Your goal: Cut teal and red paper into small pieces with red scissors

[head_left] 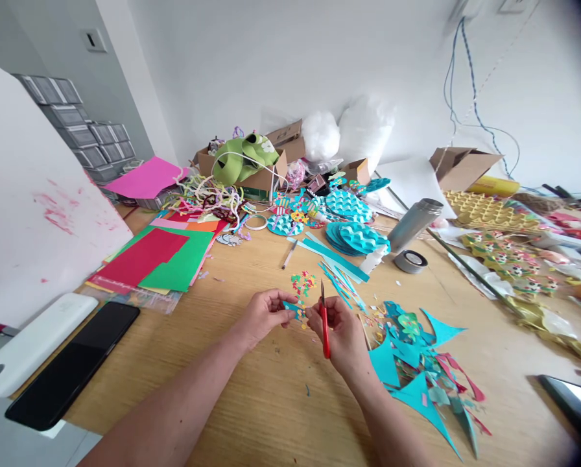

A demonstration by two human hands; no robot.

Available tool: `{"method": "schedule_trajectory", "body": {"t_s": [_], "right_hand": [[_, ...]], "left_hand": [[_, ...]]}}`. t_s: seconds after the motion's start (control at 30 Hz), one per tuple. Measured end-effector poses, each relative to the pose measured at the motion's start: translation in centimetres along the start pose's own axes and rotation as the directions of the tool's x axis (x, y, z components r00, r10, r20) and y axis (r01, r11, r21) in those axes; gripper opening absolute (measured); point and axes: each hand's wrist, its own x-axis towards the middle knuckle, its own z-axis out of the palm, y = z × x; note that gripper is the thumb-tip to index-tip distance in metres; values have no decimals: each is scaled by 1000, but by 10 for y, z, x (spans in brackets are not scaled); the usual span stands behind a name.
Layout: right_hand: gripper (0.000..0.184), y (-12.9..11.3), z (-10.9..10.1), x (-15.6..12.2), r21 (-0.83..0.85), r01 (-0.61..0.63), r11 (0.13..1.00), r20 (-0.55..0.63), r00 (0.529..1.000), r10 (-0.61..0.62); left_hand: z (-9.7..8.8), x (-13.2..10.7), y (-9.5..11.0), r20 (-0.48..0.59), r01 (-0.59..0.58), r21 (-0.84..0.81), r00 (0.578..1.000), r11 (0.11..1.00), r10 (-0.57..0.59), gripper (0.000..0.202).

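Observation:
My left hand [264, 316] pinches a small blue paper piece [291, 307] between thumb and fingers, low over the table. Red-handled scissors [325, 334] sit in my right hand [346, 337], blades pointing up and away from me. The fingertips of that hand also meet the right end of the blue piece, where small coloured bits show. Just beyond lies a little heap of red, yellow and green paper cutouts [303, 283]. To the right of my right hand spreads a pile of blue and red paper offcuts [410, 353].
Coloured paper sheets [174, 259] and a black phone [76, 363] lie left. Farther back are a pen [289, 254], blue paper strips [336, 256], a white glue bottle [373, 259], stacked blue discs [351, 239], a tape roll [411, 261] and a metal flask [414, 224].

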Motion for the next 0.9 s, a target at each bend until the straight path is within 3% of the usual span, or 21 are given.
{"method": "schedule_trajectory", "body": {"t_s": [0.23, 0.57, 0.9], "right_hand": [[44, 2, 1, 1, -25, 18, 1000, 33, 999, -17], [32, 1, 5, -1, -184, -5, 983, 238, 970, 50], [29, 6, 8, 0, -239, -83, 967, 263, 953, 147]], "left_hand": [[-2, 3, 1, -117, -12, -176, 993, 984, -9, 31], [-12, 9, -2, -201, 29, -424, 972, 905, -125, 32], [-9, 5, -3, -110, 76, -418, 985, 905, -134, 24]]}}
